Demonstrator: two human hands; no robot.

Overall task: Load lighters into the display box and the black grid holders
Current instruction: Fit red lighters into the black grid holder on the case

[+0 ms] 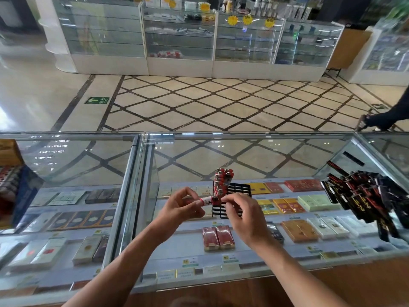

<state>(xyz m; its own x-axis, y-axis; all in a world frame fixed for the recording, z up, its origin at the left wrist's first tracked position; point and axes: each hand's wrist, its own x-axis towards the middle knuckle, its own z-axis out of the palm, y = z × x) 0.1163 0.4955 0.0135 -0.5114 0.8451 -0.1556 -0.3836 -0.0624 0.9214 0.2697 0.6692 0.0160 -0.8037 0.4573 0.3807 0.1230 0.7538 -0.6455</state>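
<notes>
Head view gives us the glass counter point(287, 156) from above, and we read it from the left. At the far left edge stands a blue box point(26, 193) with rows of small items inside. We judge it may be the display box, but its contents are too blurred to name.

Near the middle, our left hand point(179, 208) is curled, its thumb and fingertips pinching the left end of one lighter point(208, 200). That lighter lies level in the air between both hands, just above the counter and in front of the black grid holder point(240, 189). Its body is pale with a red band and a dark printed patch toward the right end. We think it is held sideways so it can be turned upright before going into a cell.

The holder rests on the glass with a row of standing lighters point(222, 180) along its left side, red tops up. The cells to their right are open, so we judge loading is only partly done.

Our right hand point(243, 216) is also curled, its fingertips closed on the lighter's right end to steady and guide it.

At the far right a loose pile of lighters point(363, 196), black and red, waits on the glass within reach.
</notes>
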